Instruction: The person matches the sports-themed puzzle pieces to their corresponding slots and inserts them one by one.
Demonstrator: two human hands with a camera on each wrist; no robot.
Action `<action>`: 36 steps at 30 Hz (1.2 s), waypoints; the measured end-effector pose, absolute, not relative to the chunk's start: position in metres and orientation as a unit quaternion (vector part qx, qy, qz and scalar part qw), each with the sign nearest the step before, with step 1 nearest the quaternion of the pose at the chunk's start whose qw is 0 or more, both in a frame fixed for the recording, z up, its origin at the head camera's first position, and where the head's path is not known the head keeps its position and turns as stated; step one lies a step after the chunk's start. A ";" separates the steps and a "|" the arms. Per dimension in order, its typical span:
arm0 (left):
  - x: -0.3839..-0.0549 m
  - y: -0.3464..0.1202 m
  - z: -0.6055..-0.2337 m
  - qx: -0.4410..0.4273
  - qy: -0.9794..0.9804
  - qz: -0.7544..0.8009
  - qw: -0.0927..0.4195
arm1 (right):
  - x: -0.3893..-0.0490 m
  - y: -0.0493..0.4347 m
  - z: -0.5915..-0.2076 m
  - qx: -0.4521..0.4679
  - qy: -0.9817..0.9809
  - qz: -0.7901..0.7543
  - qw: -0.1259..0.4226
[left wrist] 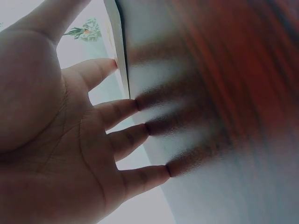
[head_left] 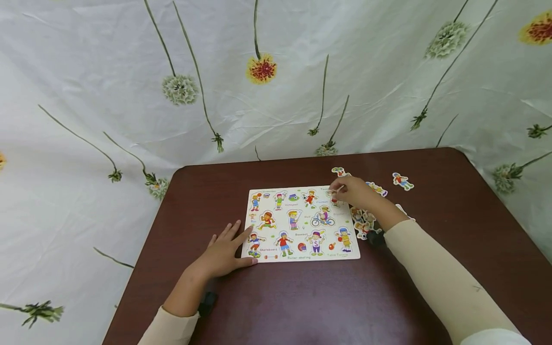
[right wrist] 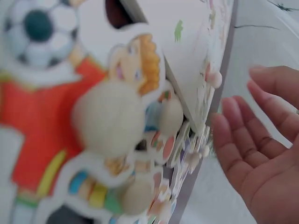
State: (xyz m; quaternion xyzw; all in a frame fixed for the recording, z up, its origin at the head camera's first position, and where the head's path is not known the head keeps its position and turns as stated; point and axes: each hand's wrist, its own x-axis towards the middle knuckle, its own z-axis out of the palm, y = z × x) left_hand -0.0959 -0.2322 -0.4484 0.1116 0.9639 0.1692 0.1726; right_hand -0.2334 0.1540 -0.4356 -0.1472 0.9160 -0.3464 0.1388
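A white puzzle board (head_left: 280, 235) printed with children playing sports lies on the table. My left hand (head_left: 222, 251) spreads at its left edge, thumb and index finger touching it; in the left wrist view the other fingertips (left wrist: 145, 175) rest on the table. My right hand (head_left: 351, 190) hovers over the upper right corner, by a tennis figure (head_left: 335, 200). In the right wrist view its fingers are loosely bent with nothing between them, near a pale knob (right wrist: 214, 79) standing on the board. Knobbed puzzle pieces (head_left: 363, 221), one a soccer player (right wrist: 46, 135), lie beside the board.
Several loose pieces lie behind the right hand, including a figure (head_left: 403, 181) farther right. The dark red table (head_left: 310, 297) reaches back to a flower-printed white cloth (head_left: 293, 110). Dark wrist devices (head_left: 208, 303) show at both wrists.
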 end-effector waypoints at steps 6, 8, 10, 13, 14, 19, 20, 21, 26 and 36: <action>-0.096 -0.231 -0.449 0.109 0.964 0.167 0.177 | -0.224 0.175 -0.431 -0.119 0.895 -0.417 0.108; -0.096 -0.231 -0.449 0.109 0.964 0.167 0.176 | -0.220 0.184 -0.432 -0.111 0.893 -0.425 0.096; -0.096 -0.231 -0.450 0.110 0.964 0.167 0.177 | -0.217 0.193 -0.434 -0.100 0.895 -0.426 0.089; -0.096 -0.231 -0.451 0.108 0.964 0.164 0.176 | -0.211 0.207 -0.435 -0.089 0.896 -0.428 0.081; -0.097 -0.231 -0.451 0.108 0.965 0.163 0.176 | -0.210 0.211 -0.435 -0.085 0.894 -0.432 0.081; -0.098 -0.231 -0.450 0.107 0.965 0.161 0.178 | -0.201 0.234 -0.433 -0.073 0.895 -0.434 0.069; -0.097 -0.231 -0.450 0.108 0.965 0.161 0.179 | -0.198 0.239 -0.432 -0.069 0.897 -0.432 0.065; -0.097 -0.230 -0.450 0.108 0.964 0.162 0.179 | -0.196 0.243 -0.432 -0.065 0.901 -0.425 0.061; -0.096 -0.231 -0.450 0.106 0.965 0.161 0.179 | -0.188 0.262 -0.432 -0.049 0.919 -0.388 0.053; -0.096 -0.232 -0.449 0.111 0.964 0.165 0.174 | -0.176 0.293 -0.443 -0.089 0.946 -0.304 0.071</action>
